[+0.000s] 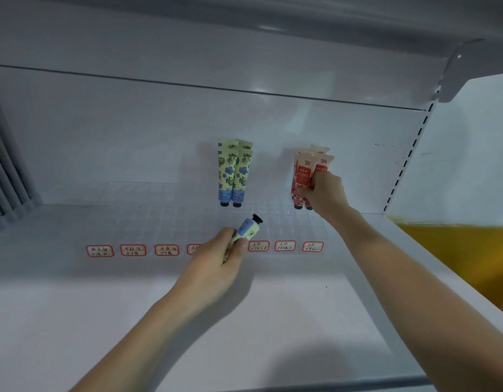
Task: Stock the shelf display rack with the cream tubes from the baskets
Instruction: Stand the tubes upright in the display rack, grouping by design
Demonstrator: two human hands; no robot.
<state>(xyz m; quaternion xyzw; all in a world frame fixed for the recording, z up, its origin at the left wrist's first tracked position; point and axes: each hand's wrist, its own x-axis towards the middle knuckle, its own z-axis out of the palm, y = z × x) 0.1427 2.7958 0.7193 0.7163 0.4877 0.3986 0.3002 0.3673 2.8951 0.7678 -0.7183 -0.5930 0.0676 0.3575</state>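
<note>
The left hand has its grip curled round a blue-and-yellow tube, black cap pointing up and right, seen against the front rows of the clear rack. The right hand has its grip closed round the lower part of the pink tubes, which stand cap-down at the rack's rear right. A group of floral tubes stands cap-down at rear centre. Red-bordered labels line the rack front. The rack rests on a white shelf.
</note>
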